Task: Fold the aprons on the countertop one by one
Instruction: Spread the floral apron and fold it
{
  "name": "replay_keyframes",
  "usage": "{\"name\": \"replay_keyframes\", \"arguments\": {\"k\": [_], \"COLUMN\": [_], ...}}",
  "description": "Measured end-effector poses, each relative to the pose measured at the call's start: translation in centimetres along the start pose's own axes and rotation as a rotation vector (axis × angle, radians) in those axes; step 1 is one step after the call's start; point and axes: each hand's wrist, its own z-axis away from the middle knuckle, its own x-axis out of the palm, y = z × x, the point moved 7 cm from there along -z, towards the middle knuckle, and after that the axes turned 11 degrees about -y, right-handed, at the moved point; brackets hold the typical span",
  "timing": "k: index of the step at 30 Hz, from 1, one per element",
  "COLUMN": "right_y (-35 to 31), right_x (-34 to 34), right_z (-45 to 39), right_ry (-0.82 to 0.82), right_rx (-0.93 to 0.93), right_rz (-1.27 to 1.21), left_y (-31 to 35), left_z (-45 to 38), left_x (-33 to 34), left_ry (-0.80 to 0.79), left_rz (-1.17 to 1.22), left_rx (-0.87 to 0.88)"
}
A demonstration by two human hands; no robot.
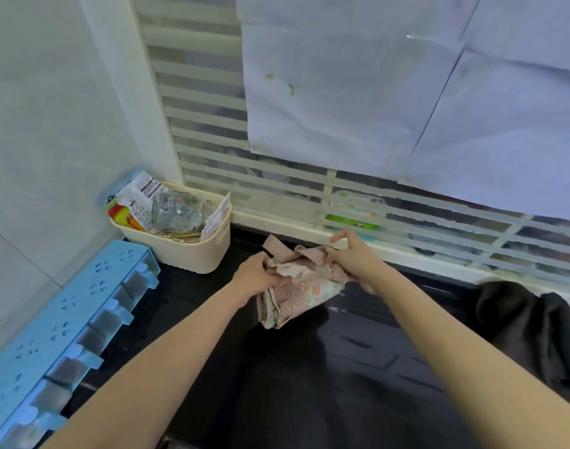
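A crumpled pink dotted apron with a floral patch (299,286) is bunched up over the black countertop (309,384), near the window sill. My left hand (254,275) grips its left side. My right hand (355,254) grips its upper right edge, fingers curled into the cloth. A strap sticks up at the bundle's top left. A dark brown apron (533,332) lies in a heap at the right edge of the counter.
A cream plastic basket (205,251) full of packets stands in the back left corner. A light blue spice rack (60,328) runs along the left wall. Behind the counter is a slatted window (212,124) partly covered with white paper.
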Motion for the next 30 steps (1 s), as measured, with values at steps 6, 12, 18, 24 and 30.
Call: {"name": "replay_keyframes", "arguments": {"k": [6, 12, 18, 24, 30], "right_y": [1.7, -0.7, -1.4, 1.9, -0.6], "right_x": [-3.3, -2.9, -5.9, -5.9, -6.9], "right_z": [1.2, 3.0, 2.7, 3.9, 4.2], "right_ry": [0.159, -0.099, 0.212, 0.136, 0.158], "right_rx": [0.032, -0.023, -0.012, 0.253, 0.17], "right_rz": [-0.174, -0.119, -0.365, -0.53, -0.419], "left_y": [4.0, 6.8, 9.1, 10.6, 11.1], "left_z": [1.0, 2.3, 3.8, 5.0, 5.1], "left_x": [-0.4, -1.8, -3.0, -4.1, -5.9], "left_ry": [-0.054, -0.058, -0.058, 0.027, 0.116], "left_rz": [0.095, 0.068, 0.067, 0.148, 0.367], "left_rx": [0.145, 0.259, 0.345, 0.439, 0.433]}}
